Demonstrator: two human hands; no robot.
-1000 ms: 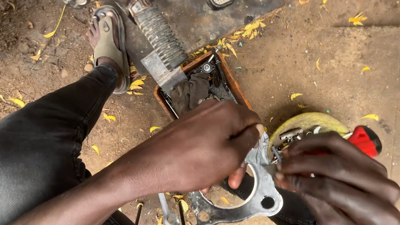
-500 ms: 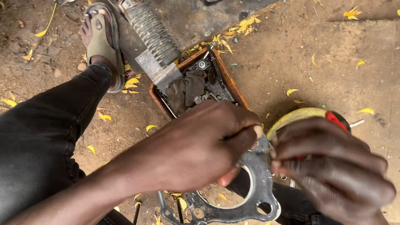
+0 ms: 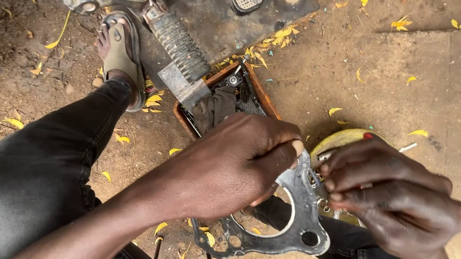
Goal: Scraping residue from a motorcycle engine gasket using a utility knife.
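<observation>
Gripped in the left hand (image 3: 232, 168), a grey metal gasket (image 3: 294, 224) hangs over the person's lap while the right hand (image 3: 396, 199) pinches its upper edge, fingers closed. Behind it sit a yellow bowl (image 3: 341, 139), a tray (image 3: 256, 90) of parts, a footpeg (image 3: 177, 41) and a sandalled foot (image 3: 117, 53) on petal-strewn dirt.

gasket (image 3: 299, 230): grey metal | tray (image 3: 261, 96): rusty orange rim | bowl (image 3: 340, 140): yellow | trousers (image 3: 32, 168): dark grey | petals (image 3: 274, 39): yellow
</observation>
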